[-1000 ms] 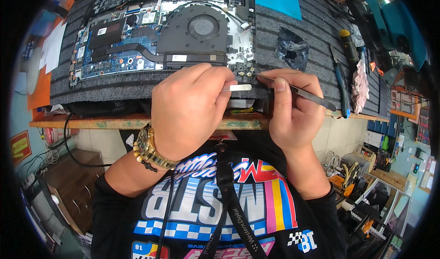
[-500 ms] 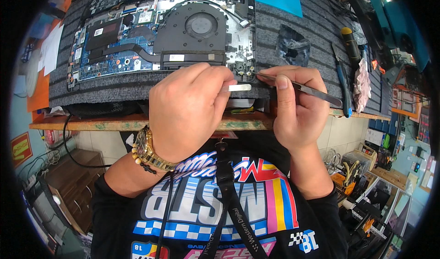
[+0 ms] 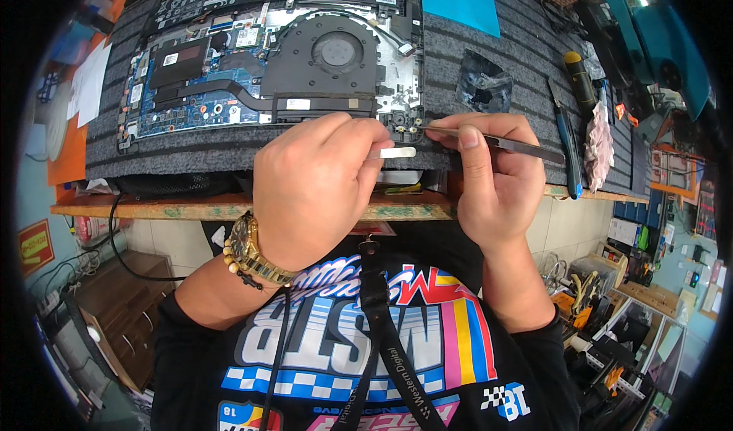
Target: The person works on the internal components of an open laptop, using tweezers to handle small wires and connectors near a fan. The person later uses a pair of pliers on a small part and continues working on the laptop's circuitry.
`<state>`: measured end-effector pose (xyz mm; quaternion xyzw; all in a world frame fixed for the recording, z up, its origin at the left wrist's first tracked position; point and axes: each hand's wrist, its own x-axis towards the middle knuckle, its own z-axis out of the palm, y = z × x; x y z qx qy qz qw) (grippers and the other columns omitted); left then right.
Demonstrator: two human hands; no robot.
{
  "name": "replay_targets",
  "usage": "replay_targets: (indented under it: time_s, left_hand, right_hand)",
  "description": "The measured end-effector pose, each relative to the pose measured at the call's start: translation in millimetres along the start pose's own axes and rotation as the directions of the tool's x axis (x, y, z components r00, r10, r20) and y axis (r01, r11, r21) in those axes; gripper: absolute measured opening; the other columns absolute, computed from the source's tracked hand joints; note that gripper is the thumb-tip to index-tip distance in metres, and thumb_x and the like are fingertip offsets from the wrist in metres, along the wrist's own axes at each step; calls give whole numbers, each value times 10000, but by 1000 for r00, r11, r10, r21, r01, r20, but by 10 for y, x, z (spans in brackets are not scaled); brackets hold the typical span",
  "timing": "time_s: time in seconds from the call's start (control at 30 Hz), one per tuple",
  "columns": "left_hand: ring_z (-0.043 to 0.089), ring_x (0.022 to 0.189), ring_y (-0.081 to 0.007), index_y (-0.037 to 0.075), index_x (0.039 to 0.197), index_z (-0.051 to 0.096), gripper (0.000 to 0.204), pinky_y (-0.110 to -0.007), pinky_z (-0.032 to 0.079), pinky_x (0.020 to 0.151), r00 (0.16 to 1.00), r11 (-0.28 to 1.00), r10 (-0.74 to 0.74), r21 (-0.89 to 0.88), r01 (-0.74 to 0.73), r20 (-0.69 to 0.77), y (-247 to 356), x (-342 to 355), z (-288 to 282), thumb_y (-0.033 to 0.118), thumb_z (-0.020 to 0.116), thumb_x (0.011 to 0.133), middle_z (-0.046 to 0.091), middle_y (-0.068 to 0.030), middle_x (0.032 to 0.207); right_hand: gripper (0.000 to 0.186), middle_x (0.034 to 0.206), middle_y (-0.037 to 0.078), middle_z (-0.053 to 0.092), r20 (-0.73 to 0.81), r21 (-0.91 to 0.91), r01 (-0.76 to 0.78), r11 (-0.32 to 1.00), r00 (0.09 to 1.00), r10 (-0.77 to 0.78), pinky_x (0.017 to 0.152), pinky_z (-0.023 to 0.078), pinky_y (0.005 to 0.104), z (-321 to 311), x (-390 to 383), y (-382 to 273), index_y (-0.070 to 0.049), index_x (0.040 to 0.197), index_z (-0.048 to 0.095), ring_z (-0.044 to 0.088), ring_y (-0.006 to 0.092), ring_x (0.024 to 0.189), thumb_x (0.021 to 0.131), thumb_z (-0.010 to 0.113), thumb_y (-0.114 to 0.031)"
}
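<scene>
Tweezers [image 3: 496, 142] sit pinched in the right hand [image 3: 489, 179], their tips at the near right corner of the opened laptop [image 3: 267, 64] beside its round black fan [image 3: 336, 53], while the left hand [image 3: 317, 187] is curled over a small flat silver strip [image 3: 391, 153] whose end juts out from under its fingers toward the same corner. The laptop lies bottom-up on a grey ribbed mat [image 3: 489, 57] covering the worktop [image 3: 153, 206] — blue circuit board and copper heat pipe exposed. To the right on the mat lie a small clear plastic bag [image 3: 483, 89], contents too dim to tell, a yellow-capped driver [image 3: 580, 80] and a blue-handled tool [image 3: 566, 145].
</scene>
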<state>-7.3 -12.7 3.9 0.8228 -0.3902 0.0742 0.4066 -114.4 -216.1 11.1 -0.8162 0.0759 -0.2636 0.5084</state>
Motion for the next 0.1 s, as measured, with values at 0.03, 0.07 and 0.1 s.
replay_targets:
  time_s: [0.03,0.07,0.1]
  left_hand:
    - [780,829,-336,97,1002,805,132,-462,617,721,1000,1000,-1,-2,1,-2,4,4,-2,81,903,915,755,-76,889]
    - [781,831,-336,97,1003,806,132,-462,618,722,1000,1000,-4,-1,4,7,4,5,-7,80,902,915,756,-77,890]
    - [782,833,-336,97,1004,806,132,-462,619,723,1000,1000,-8,0,8,15,2,2,-16,79,902,915,758,-78,891]
  right_hand:
    - [155,1112,141,865,18,-26,15,1000,1000,-14,919,663,336,-15,4,6,69,1248,804,856,250,1015,1190,702,-32]
    - [160,1121,141,865,33,-48,23,999,999,-21,941,673,350,-27,6,12,63,1264,804,864,268,1030,1190,707,-39]
    - [160,1121,141,865,34,-48,21,999,999,-20,941,673,350,-31,-2,19,63,1264,804,864,268,1030,1190,707,-39]
